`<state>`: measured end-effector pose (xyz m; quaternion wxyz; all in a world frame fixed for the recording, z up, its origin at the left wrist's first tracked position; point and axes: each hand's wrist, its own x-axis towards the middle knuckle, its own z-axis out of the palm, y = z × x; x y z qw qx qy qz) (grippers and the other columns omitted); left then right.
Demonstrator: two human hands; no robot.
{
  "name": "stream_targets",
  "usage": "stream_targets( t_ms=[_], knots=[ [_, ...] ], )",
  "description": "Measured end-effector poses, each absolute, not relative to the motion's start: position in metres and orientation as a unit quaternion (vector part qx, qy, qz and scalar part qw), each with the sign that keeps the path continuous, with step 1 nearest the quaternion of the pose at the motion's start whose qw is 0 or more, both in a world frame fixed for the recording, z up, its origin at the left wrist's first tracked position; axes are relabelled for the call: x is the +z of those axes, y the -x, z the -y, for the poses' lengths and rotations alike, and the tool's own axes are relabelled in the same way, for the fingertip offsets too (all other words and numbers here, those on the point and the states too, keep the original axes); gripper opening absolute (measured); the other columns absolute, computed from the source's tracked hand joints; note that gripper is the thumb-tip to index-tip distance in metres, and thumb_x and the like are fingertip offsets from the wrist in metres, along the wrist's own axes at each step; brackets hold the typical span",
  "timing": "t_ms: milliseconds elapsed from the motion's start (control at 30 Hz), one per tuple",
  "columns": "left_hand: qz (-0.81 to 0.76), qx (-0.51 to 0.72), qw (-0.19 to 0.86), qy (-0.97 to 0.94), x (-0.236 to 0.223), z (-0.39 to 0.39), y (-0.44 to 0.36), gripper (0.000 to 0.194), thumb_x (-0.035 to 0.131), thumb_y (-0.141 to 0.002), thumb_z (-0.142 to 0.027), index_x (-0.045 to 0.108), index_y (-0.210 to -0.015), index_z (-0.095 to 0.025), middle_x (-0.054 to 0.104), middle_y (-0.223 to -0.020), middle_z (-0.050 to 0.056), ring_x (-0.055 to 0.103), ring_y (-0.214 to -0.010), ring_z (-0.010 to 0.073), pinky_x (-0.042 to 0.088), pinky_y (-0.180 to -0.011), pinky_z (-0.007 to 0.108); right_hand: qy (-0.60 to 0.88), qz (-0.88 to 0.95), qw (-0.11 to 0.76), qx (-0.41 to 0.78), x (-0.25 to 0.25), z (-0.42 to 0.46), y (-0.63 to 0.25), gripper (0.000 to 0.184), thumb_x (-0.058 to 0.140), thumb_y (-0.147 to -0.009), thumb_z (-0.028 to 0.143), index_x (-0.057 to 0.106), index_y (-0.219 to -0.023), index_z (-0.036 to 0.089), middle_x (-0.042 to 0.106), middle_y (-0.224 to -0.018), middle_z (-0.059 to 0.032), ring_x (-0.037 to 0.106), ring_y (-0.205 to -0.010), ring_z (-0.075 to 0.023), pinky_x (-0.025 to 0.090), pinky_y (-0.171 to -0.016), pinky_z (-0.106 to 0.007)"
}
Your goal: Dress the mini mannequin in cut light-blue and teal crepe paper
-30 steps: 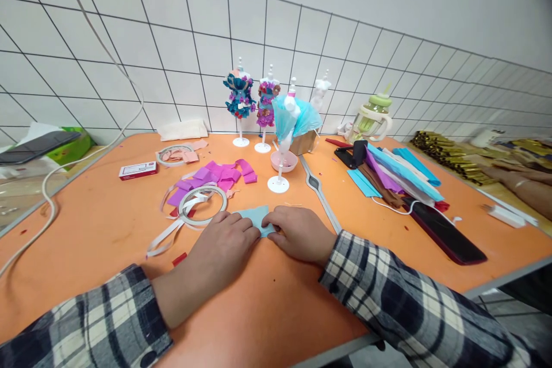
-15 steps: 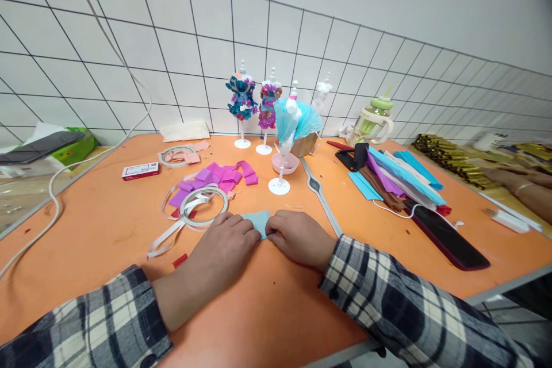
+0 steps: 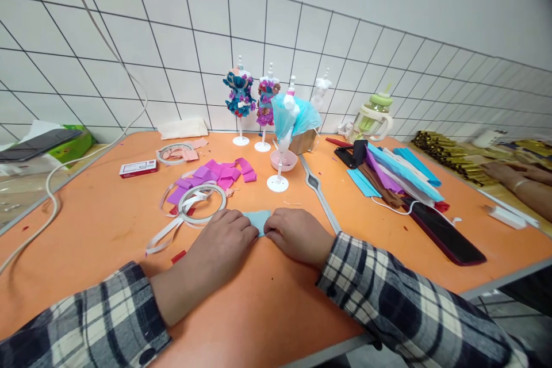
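White tiles (image 3: 207, 52) stand behind an orange table (image 3: 267, 310) bearing a blue sheet (image 3: 257, 219).

A green-lidded bottle (image 3: 365, 120) stands near the wall (image 3: 248, 23).

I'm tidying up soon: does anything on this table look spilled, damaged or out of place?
Nothing looks spilled or damaged. Slightly untidy: a white strip trails out of the tape ring over the orange table, and a stray red scrap lies beside the left forearm.
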<state>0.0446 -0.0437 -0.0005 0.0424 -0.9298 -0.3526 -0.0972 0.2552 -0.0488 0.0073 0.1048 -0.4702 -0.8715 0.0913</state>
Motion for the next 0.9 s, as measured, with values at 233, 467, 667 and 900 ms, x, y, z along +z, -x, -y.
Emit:
stream_targets(
  t_ms=[233, 467, 667, 900],
  knots=[
    [0.353, -0.105, 0.053, 0.928, 0.006, 0.0455, -0.045, 0.011, 0.066, -0.093, -0.015, 0.076, -0.093, -0.02, 0.074, -0.091, 0.007, 0.062, -0.094, 0.027, 0.041, -0.085, 0.042, 0.479, 0.869, 0.092, 0.079, 0.0089, 0.0491, -0.2565, 0.021, 0.054, -0.099, 0.028, 0.075, -0.098, 0.024, 0.074, -0.096, -0.002, 0.064, -0.084, -0.0163, 0.031, -0.065, -0.03],
    [0.341, -0.124, 0.051, 0.93, 0.0042, 0.0448, -0.0445, 0.021, 0.057, -0.097, -0.012, 0.075, -0.093, -0.021, 0.073, -0.082, 0.004, 0.063, -0.085, 0.0225, 0.039, -0.084, 0.04, 0.488, 0.863, 0.095, 0.092, 0.0094, 0.0501, -0.255, 0.019, 0.055, -0.097, 0.026, 0.073, -0.091, 0.023, 0.073, -0.092, -0.0018, 0.063, -0.082, -0.0159, 0.031, -0.065, -0.029],
    [0.346, -0.101, 0.055, 0.931, 0.0099, 0.0457, -0.0452, 0.017, 0.063, -0.095, -0.014, 0.077, -0.092, -0.024, 0.076, -0.089, 0.003, 0.063, -0.093, 0.0252, 0.036, -0.09, 0.044, 0.495, 0.856, 0.11, 0.099, 0.0059, 0.0507, -0.2558, 0.016, 0.058, -0.096, 0.028, 0.072, -0.1, 0.024, 0.074, -0.095, -0.0013, 0.064, -0.082, -0.0166, 0.033, -0.066, -0.029],
    [0.345, -0.119, 0.044, 0.93, 0.0064, 0.0455, -0.0445, 0.021, 0.058, -0.096, -0.012, 0.075, -0.097, -0.023, 0.073, -0.083, 0.004, 0.063, -0.088, 0.0228, 0.038, -0.086, 0.041, 0.496, 0.854, 0.111, 0.11, 0.0089, 0.0502, -0.2551, 0.014, 0.06, -0.094, 0.027, 0.073, -0.089, 0.022, 0.072, -0.091, -0.0017, 0.062, -0.08, -0.0157, 0.033, -0.066, -0.028]
  ],
)
